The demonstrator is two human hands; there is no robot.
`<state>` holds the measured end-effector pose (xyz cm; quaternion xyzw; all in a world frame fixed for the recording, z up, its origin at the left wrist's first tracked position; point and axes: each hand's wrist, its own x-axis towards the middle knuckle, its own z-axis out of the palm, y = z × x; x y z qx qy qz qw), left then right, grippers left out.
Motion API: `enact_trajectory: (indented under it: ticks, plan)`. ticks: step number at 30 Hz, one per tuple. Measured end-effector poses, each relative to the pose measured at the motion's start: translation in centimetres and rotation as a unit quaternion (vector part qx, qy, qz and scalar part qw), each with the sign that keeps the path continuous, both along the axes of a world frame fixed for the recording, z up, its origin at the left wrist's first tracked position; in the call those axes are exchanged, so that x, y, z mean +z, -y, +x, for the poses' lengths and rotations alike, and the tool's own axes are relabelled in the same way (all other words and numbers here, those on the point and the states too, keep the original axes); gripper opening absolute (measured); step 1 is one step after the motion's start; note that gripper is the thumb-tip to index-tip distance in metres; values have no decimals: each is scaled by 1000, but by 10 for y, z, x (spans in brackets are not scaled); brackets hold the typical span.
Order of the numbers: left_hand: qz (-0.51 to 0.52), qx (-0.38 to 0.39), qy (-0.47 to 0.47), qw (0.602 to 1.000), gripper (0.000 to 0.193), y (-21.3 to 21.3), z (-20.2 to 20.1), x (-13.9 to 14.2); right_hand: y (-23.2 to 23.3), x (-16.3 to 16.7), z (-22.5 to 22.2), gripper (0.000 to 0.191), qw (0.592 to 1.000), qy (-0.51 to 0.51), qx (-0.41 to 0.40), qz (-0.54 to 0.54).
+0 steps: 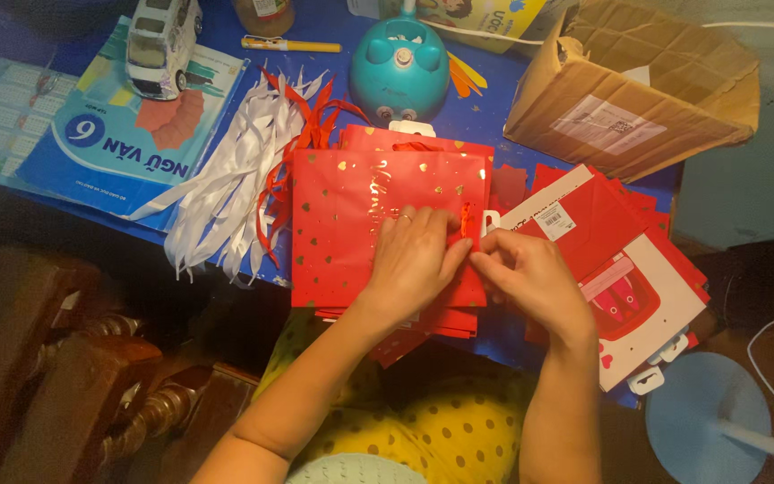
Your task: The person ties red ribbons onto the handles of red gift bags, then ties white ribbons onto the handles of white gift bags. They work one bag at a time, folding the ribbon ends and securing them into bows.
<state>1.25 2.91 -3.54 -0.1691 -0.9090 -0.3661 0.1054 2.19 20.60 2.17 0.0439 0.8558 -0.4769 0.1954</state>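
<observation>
A red paper gift bag (351, 224) with gold hearts lies flat on top of a stack of similar bags on the blue table (485, 116). My left hand (416, 255) rests on the bag's right part, a ring on one finger, and pinches a thin red ribbon (466, 220) at the bag's right edge. My right hand (530, 273) meets it from the right, fingertips closed on the same ribbon.
White and red ribbons (244, 170) lie piled left of the bags. A stack of flat red-and-white bags (638, 260) sits right. Behind are a teal round device (400, 67), a cardboard box (638, 85), a blue book (127, 134) with a toy van (163, 40). Wooden chair (91, 376) lower left.
</observation>
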Motion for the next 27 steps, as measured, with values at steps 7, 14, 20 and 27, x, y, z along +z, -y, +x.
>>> enact_trajectory:
  ticks: [7,14,20,27]
  plan:
    - [63,-3,35,997,17,3,-25,-3,3,-11,-5,17,995,-100,-20,21]
    - [203,-53,90,974,19,12,-26,-11,9,-22,-3,34,981,-185,48,21]
    - [577,-266,369,678,15,37,-31,-7,10,-37,-10,29,983,-177,33,26]
    - [737,-237,377,508,18,64,-33,5,10,-38,-10,29,988,-151,19,28]
